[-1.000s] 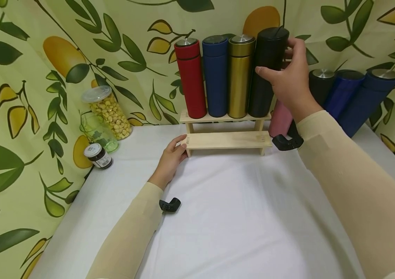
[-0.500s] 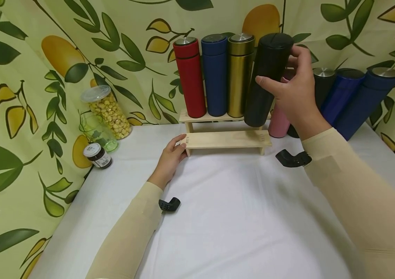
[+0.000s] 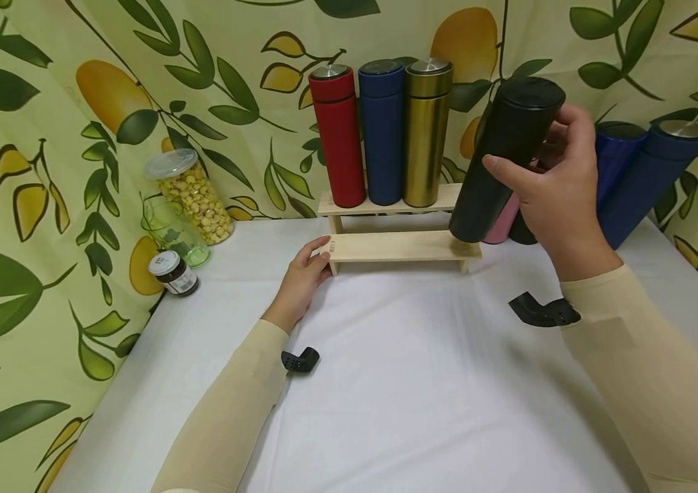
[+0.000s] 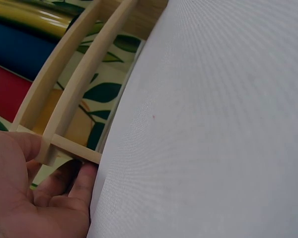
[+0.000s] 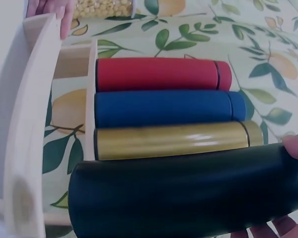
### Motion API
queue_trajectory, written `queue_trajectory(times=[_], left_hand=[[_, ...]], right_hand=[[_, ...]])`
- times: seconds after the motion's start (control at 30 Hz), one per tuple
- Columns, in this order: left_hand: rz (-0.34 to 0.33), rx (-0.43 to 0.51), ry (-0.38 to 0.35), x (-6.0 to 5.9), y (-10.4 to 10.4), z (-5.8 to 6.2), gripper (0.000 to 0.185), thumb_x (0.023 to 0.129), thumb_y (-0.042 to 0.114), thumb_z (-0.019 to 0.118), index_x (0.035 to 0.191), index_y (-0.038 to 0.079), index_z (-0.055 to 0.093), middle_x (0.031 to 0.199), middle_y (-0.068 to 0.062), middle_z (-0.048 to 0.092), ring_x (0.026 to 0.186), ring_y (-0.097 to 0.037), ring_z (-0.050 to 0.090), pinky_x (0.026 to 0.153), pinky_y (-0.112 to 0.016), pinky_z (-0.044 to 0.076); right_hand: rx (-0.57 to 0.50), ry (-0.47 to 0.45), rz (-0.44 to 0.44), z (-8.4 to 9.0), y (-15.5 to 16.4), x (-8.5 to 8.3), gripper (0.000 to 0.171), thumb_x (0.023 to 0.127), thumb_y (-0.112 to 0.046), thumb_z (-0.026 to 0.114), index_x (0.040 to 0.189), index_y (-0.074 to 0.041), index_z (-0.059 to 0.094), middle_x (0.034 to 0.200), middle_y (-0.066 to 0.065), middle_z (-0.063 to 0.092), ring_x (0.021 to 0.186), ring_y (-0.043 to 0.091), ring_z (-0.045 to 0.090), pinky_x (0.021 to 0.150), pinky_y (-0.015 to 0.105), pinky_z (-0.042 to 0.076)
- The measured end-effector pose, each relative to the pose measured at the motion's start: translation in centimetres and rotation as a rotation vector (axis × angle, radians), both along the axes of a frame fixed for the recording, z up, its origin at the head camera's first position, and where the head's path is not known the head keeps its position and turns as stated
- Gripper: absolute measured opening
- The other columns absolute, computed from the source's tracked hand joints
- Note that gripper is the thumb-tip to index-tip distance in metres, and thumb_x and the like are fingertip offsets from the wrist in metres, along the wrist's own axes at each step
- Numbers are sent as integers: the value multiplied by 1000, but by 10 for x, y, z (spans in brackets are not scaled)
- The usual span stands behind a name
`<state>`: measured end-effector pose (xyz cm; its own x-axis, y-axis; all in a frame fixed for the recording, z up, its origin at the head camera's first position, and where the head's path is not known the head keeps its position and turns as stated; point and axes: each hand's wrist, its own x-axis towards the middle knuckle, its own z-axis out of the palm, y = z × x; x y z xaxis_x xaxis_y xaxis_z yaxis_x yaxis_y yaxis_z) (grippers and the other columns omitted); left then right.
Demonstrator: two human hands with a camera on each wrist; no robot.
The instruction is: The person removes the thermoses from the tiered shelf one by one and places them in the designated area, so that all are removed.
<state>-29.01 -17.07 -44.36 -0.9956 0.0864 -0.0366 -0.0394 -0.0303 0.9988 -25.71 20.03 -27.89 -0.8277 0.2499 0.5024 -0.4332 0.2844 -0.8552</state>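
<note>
The black flask (image 3: 499, 161), clasped tilted in the right hand (image 3: 555, 195) just off the wooden rack (image 3: 401, 246), is best lowered slowly while the left hand (image 3: 299, 284) grips the rack's end.

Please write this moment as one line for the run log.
right hand: holds black flask tilted, off rack | left hand: grips wooden rack end

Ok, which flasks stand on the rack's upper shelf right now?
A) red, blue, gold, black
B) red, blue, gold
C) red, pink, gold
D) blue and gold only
B: the red flask, blue flask and gold flask stand on the wooden rack; the right hand holds the black flask off it.
</note>
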Motion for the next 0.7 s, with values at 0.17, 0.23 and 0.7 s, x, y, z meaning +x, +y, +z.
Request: queue_trajectory(times=[0.17, 0.23, 0.7], left_hand=[[2, -2, -1, 1, 0, 1, 45, 118, 14, 52, 162, 17, 52, 160, -23, 48, 140, -31, 57, 111, -36, 51], [3, -5, -1, 2, 1, 2, 45, 118, 14, 53, 162, 17, 52, 161, -23, 47, 140, -30, 57, 111, -35, 51], [-4, 6, -1, 0, 1, 1, 45, 118, 15, 52, 163, 16, 51, 161, -24, 47, 141, -31, 56, 112, -36, 51]], right_hand=[[-6, -64, -52, -12, 13, 3, 78, 93, -11, 88, 157, -28, 46, 142, -2, 52, 125, 16, 59, 109, 32, 49], [2, -75, -76, -18, 17, 4, 78, 94, -12, 87, 157, -28, 45, 142, -3, 52, 126, 16, 58, 110, 33, 49], [46, -93, -174, -43, 39, 0, 75, 97, -20, 85, 159, -27, 42, 143, -4, 51, 127, 12, 52, 108, 30, 44]])
